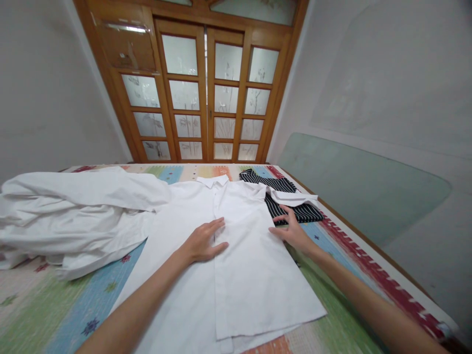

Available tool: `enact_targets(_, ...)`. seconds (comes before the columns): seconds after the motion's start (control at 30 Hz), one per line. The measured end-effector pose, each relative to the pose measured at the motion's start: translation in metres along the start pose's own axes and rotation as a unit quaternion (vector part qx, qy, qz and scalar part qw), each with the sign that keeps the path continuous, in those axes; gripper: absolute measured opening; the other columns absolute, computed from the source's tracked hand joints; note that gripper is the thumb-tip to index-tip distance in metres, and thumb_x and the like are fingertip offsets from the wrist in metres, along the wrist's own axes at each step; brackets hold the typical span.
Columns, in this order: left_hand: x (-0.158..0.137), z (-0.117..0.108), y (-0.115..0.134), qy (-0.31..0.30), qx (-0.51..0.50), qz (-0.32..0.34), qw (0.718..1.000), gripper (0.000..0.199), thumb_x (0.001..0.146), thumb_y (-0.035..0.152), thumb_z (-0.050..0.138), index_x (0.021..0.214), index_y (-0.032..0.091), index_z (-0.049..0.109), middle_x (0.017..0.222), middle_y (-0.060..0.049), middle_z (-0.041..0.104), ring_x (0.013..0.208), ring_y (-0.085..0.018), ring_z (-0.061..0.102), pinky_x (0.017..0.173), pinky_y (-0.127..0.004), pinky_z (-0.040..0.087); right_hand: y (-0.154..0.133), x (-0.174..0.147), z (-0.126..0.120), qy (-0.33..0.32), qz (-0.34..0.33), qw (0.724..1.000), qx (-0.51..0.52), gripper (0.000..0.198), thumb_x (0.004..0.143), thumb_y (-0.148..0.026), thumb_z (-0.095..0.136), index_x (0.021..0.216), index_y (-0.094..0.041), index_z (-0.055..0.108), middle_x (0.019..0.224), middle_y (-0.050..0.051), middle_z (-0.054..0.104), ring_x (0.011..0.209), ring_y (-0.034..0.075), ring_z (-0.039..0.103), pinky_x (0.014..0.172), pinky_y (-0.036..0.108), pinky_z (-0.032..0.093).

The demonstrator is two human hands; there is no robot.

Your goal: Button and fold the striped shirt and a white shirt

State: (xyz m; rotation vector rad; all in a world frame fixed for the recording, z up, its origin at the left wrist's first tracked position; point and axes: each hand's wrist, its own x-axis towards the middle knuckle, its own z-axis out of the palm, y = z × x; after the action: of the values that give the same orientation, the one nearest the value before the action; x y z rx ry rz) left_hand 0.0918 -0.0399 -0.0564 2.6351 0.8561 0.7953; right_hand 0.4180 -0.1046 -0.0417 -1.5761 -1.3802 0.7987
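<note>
A white button-front shirt (247,275) lies spread out, front side up, with its collar (213,181) at the far end. My left hand (207,241) rests on the middle of its front, by the button strip, fingers stretched out. At the shirt's right side edge is my right hand (291,230), thumb and fingers apart, near the armpit below the short sleeve (291,198). Whether its fingertips touch the cloth I cannot tell. Partly under that sleeve lies a folded black garment with white stripes (304,214).
A rumpled pile of white cloth (81,211) lies at the left, against the shirt. The surface has a colourful striped cover (106,290). A pale green glass panel (354,182) leans at the right wall. Wooden doors with glass panes (206,98) stand beyond the far edge.
</note>
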Motion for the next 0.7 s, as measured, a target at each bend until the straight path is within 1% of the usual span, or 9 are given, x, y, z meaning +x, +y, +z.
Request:
enact_targets(0.1,0.003,0.000,-0.003,0.021,-0.042,-0.028,0.999,0.041,0.094,0.036,0.046,0.130,0.018,0.055,0.134,-0.010,0.061,0.122,-0.023,0.059,0.106,-0.040,0.047,-0.003,-0.041,-0.008,-0.076,0.019,0.996,-0.029,0.103,0.066,-0.043,0.077,0.147,-0.025,0.017,0.115,0.008,0.054,0.061,0.011,0.057,0.054,0.026,0.048)
enact_targets(0.2,0.004,0.003,-0.007,0.048,-0.064,-0.044,0.996,0.036,0.094,0.025,0.041,0.126,0.019,0.058,0.128,-0.008,0.065,0.117,-0.021,0.062,0.103,-0.039,0.049,-0.001,-0.073,-0.021,-0.130,0.032,0.989,-0.058,0.104,0.064,-0.039,0.080,0.148,-0.028,0.020,0.115,0.007,0.054,0.057,0.009,0.054,0.051,0.025,0.046)
enact_targets(0.3,0.004,0.006,-0.009,0.050,-0.059,-0.043,0.996,0.038,0.089,0.018,0.044,0.125,0.018,0.058,0.127,-0.010,0.065,0.115,-0.022,0.063,0.101,-0.039,0.050,0.004,-0.091,-0.034,-0.152,0.035,0.986,-0.063,0.090,0.071,-0.038,0.073,0.146,-0.027,0.027,0.108,0.005,0.054,0.055,0.009,0.053,0.050,0.025,0.045)
enact_targets(0.37,0.003,0.007,-0.010,0.042,-0.054,-0.044,0.997,0.039,0.087,0.017,0.045,0.124,0.016,0.058,0.125,-0.011,0.066,0.114,-0.023,0.063,0.100,-0.039,0.051,0.005,-0.098,-0.039,-0.134,0.014,0.986,-0.094,0.073,0.073,-0.036,0.071,0.138,-0.023,0.041,0.102,0.004,0.055,0.056,0.010,0.053,0.052,0.026,0.046)
enact_targets(0.47,0.003,0.007,-0.011,0.030,-0.050,-0.052,0.997,0.042,0.085,0.013,0.043,0.123,0.015,0.059,0.123,-0.010,0.067,0.113,-0.022,0.064,0.100,-0.038,0.051,-0.002,-0.105,-0.035,-0.064,-0.070,0.977,-0.193,0.039,0.077,-0.032,0.067,0.113,-0.020,0.060,0.097,0.005,0.058,0.068,0.015,0.057,0.063,0.029,0.050)
enact_targets(0.53,0.002,0.007,-0.012,0.025,-0.047,-0.056,0.997,0.045,0.083,0.010,0.041,0.124,0.016,0.060,0.123,-0.009,0.068,0.113,-0.021,0.064,0.100,-0.037,0.050,-0.014,-0.111,-0.022,-0.040,-0.155,0.959,-0.235,0.021,0.084,-0.029,0.062,0.102,-0.020,0.064,0.095,0.005,0.060,0.075,0.016,0.058,0.071,0.030,0.049)
enact_targets(0.57,0.002,0.007,-0.012,0.023,-0.044,-0.056,0.997,0.045,0.084,0.011,0.041,0.124,0.016,0.060,0.124,-0.009,0.067,0.113,-0.020,0.064,0.100,-0.037,0.050,-0.021,-0.115,-0.012,-0.052,-0.198,0.950,-0.236,0.017,0.087,-0.028,0.059,0.100,-0.020,0.065,0.090,0.005,0.060,0.074,0.015,0.057,0.070,0.028,0.048)
enact_targets(0.6,0.002,0.008,-0.012,0.023,-0.037,-0.057,0.997,0.044,0.085,0.013,0.042,0.125,0.017,0.060,0.124,-0.008,0.067,0.112,-0.021,0.064,0.100,-0.037,0.051,-0.028,-0.119,-0.001,-0.089,-0.243,0.937,-0.233,0.014,0.089,-0.027,0.057,0.098,-0.019,0.065,0.086,0.004,0.061,0.072,0.015,0.057,0.068,0.027,0.047)
enact_targets(0.7,0.001,0.010,-0.012,0.022,-0.010,-0.058,0.998,0.038,0.090,0.022,0.044,0.125,0.017,0.060,0.123,-0.009,0.067,0.113,-0.023,0.064,0.099,-0.040,0.051,-0.046,-0.130,0.037,-0.179,-0.342,0.890,-0.244,0.016,0.090,-0.031,0.057,0.097,-0.018,0.063,0.088,0.006,0.062,0.078,0.016,0.058,0.069,0.027,0.046)
